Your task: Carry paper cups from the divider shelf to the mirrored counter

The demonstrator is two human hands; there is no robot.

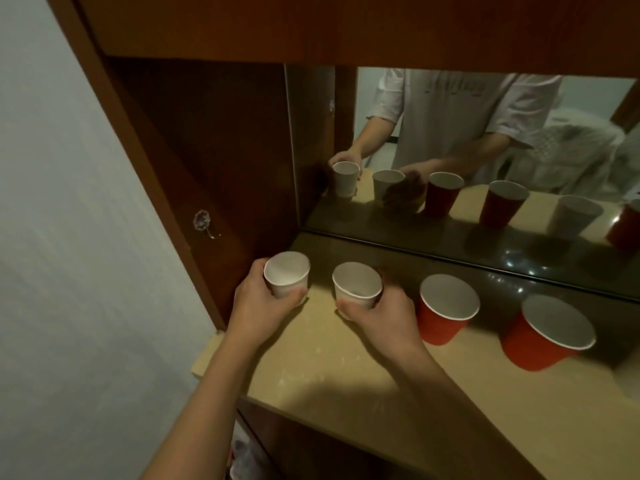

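On the beige mirrored counter (346, 375), the left hand (258, 306) curls round a small white paper cup (286, 273) at its 12 o'clock, and the right hand (384, 318) round a second white paper cup (356, 284), both upright. Two red paper cups (446, 310) stand at the right hand's 3 o'clock; a brown wooden panel (214, 161) walls off 9 o'clock.

A pale painted wall (69, 237) is seen at the left; against it a reddish-brown wooden cabinet panel (214, 140) is set, on which a small silvery metal hook (205, 226) is fixed; a matching dark wooden board (346, 26) is carried across overhead. A wide rectangular mirror (450, 237) is mounted at the back of the recess, above a beige speckled stone counter top (450, 410); the recess is dimly lit, and small bright glints are thrown back near the mirror's lower edge.
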